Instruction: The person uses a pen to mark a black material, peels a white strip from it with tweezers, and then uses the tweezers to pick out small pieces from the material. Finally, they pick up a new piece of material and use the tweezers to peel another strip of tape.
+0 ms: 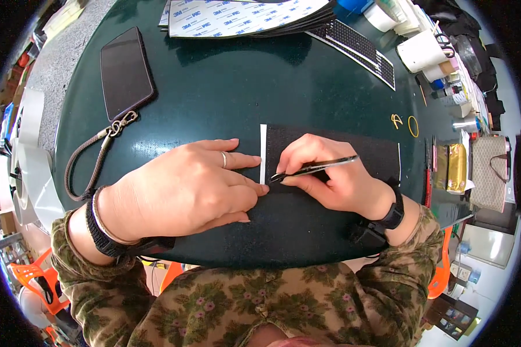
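A flat black sheet (379,153) with a finely textured face lies on the dark green table, a narrow white strip (263,141) showing along its left edge. My left hand (197,185), a ring on one finger, rests palm down with its fingers stretched out. Two of its fingertips touch the white strip. In my right hand (341,176) is a pair of slim black tweezers (330,165), pinched between thumb and fingers. Their tip points left, down at the sheet near that strip, close to my left fingertips. Part of the sheet is hidden beneath my right hand.
A phone (124,75) with a cord strap (78,162) lies at the left. Stacked sheets with white printed backing (231,20) are at the far side, beside a perforated black sheet (359,49). Rubber bands (413,126), a white roll (419,52) and a yellow packet (457,168) are at the right.
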Demonstrator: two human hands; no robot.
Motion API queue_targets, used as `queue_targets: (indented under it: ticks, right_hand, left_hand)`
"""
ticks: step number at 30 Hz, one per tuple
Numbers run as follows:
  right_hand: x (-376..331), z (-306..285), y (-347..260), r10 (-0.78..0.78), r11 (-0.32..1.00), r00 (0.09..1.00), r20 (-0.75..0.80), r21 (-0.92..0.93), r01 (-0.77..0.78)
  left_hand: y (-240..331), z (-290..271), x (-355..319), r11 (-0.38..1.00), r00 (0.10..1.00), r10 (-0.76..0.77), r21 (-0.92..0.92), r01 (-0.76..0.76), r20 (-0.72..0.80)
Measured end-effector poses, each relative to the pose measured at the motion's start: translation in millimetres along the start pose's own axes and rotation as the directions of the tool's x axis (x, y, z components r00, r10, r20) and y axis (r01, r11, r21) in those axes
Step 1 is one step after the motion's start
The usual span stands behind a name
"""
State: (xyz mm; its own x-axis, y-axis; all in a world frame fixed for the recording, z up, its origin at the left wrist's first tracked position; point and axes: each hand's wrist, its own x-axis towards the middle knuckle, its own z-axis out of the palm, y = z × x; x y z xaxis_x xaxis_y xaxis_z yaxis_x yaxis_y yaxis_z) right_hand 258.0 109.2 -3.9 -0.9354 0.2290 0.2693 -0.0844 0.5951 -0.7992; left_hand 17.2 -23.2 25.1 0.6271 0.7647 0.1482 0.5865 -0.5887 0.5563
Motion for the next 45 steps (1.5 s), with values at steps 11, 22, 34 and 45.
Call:
queue_targets:
  ticks: [11, 22, 34, 45]
  right_hand:
    - [-2.2, -2.0, -2.2, 0.173, 0.978, 0.984, 0.031, 0.109, -0.175]
    - [-2.7, -5.0, -1.1, 0.032, 0.998, 0.999, 0.034, 0.044, -0.034]
    - [-4.5, -3.8, -0.5, 0.117, 0.985, 0.993, 0.019, 0.127, -0.118]
    - [-1.2, -3.7, 0.5, -0.014, 0.999, 1.000, 0.023, 0.040, 0.013]
  left_hand:
    - [-0.9, -0.1, -1.9, 1.000, 1.000, -0.003, -0.005, 0.003, 0.000]
    - [0.1, 1.2, 0.1, 1.000, 0.999, -0.017, -0.004, 0.017, -0.036]
    - [1.4, 3.0, -0.3, 0.999, 0.999, -0.025, 0.031, 0.026, -0.041]
    - [0.6, 4.2, -1.0, 0.998, 0.999, -0.006, 0.056, 0.009, -0.050]
